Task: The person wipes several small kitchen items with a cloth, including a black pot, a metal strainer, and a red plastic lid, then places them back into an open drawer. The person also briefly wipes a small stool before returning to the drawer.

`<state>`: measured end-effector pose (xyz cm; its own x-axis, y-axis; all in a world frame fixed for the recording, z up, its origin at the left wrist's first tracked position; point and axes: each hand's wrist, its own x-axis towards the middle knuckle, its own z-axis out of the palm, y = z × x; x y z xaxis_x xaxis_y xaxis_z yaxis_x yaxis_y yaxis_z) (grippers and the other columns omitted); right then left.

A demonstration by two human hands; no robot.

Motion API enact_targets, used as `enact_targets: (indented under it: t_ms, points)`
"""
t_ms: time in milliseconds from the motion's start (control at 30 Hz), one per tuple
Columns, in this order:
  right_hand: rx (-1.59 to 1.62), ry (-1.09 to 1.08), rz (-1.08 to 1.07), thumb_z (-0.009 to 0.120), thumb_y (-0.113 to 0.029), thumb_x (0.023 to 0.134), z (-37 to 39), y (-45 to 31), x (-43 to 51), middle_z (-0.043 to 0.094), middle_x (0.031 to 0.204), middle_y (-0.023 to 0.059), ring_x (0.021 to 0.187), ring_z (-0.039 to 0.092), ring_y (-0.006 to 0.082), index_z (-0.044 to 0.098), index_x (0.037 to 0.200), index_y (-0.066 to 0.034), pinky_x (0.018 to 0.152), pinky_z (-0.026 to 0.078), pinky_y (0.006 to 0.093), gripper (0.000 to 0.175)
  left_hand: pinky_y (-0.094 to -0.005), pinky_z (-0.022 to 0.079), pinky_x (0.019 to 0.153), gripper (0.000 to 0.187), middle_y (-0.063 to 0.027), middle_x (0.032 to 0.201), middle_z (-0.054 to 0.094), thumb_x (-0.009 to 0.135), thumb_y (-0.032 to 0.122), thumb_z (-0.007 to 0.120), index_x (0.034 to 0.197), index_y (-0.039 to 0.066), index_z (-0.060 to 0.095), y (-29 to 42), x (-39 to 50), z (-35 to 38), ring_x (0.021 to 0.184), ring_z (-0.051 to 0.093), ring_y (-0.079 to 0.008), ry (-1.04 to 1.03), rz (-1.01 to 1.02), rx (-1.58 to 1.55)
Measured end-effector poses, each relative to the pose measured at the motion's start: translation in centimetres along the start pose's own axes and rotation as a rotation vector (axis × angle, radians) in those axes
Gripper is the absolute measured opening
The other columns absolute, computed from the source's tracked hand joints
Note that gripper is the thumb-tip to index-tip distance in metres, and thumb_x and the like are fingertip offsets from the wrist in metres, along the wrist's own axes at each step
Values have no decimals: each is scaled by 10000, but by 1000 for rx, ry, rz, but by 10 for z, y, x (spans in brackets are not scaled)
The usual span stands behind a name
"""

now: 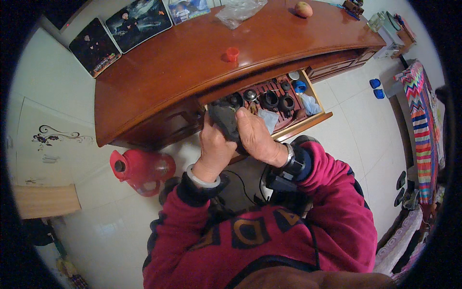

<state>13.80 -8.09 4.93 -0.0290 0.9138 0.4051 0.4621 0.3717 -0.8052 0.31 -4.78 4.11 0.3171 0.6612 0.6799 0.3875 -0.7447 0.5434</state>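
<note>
Both hands hold one dark grey object (224, 118), perhaps cloth or a pouch; its exact kind cannot be told. My left hand (215, 150) grips its near left side, and my right hand (257, 135) presses on its right side with the thumb on top. Beneath and beyond it, an open wooden drawer (317, 117) holds a slatted tea tray (265, 88). Small dark teapots (287, 103), a round metal-looking lid (250, 95), a translucent packet (268, 120) and a blue ring-shaped item (299, 86) lie in it. The dark object and my hands hide the drawer's left part.
On the brown wooden cabinet top (162, 76) are a small red cup (232, 54), a clear plastic bag (240, 12) and an apple-like fruit (303, 9). A red jug or thermos (140, 171) stands on the floor at the left. Blue slippers (377, 89) lie at the right.
</note>
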Motion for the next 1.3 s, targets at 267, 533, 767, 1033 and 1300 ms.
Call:
enact_targets:
  t_ms: [267,533,767,1033,1300]
  points:
    - [-45,119,-124,496,-147,919,3,-7,-2,525,879,227,762,525,432,501,1048,7,665,450,438,201,-313,494,799,209,-24,980,632,819,0,608,1027,21,617,7,4,1,916,591,-148,-79,-667,-804]
    - [-108,24,-405,541,-137,874,-1,-2,7,481,982,221,865,515,426,450,1075,29,739,454,468,277,-288,480,813,207,-4,1040,606,867,18,542,1064,20,604,-7,5,-11,939,569,-106,-307,-841,-1206]
    - [-7,-54,-270,350,-245,1004,1,12,15,412,1051,166,982,412,317,458,1085,1,935,345,388,280,-322,487,764,206,-72,931,645,794,11,591,997,-4,620,-19,0,5,836,616,-174,-30,-582,-456]
    - [72,-233,180,230,-437,1021,-5,21,18,562,927,262,868,561,471,464,1045,6,767,446,502,502,-449,511,673,217,-199,882,637,742,50,613,955,21,640,-33,5,-2,786,622,-413,-96,105,130]
    - [-290,67,-265,400,-206,981,0,15,8,511,786,170,668,577,391,463,963,-67,521,430,509,153,-450,515,695,205,-198,848,650,741,10,585,940,28,630,-22,-2,5,791,621,-415,-90,-95,-36]
